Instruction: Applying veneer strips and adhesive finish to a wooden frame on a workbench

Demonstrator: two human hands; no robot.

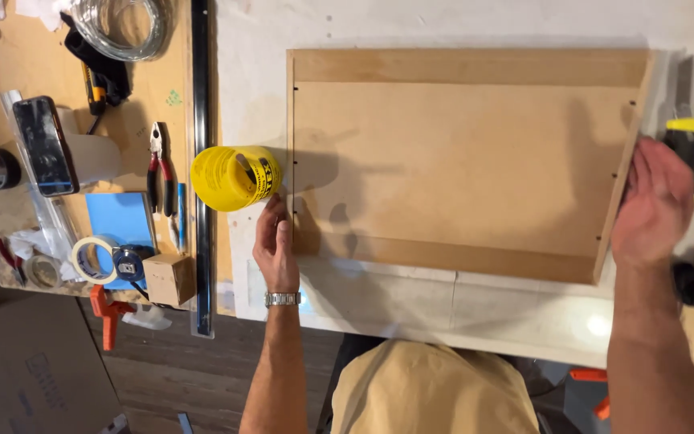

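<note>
Panel: shallow wooden tray-like panel lying flat on the pale bench, spanning the gap between the two hands, raised strips along its edges.
Left hand: left hand rests at the panel's left edge near its near corner, fingers bent and close together against the wood; whether it pinches the edge or only steadies it I cannot tell.
Right hand: right hand lies over the panel's right edge, fingers curled loosely on the rim strip; no tool in it that I can see.
Tub: yellow tub just beyond the left fingertips, touching or nearly touching the panel's left edge, tipped with its mouth toward the camera; a dark thing shows inside, contents unclear.
Handle: yellow and black tool handle just past the right fingertips, partly hidden by the hand.
Side board: left of the left hand, well apart, a cluttered board with pliers, a phone, tape rolls and a small wooden block.
Risk, tub: any shove of the panel leftward would likely knock the tub, since it sits right at the edge and already leans.
Risk, panel: with only light contact at each end, a lift could let one side slip and drop onto the bench.
Risk, handle: the right hand could nudge the tool off the bench's far side.
</note>
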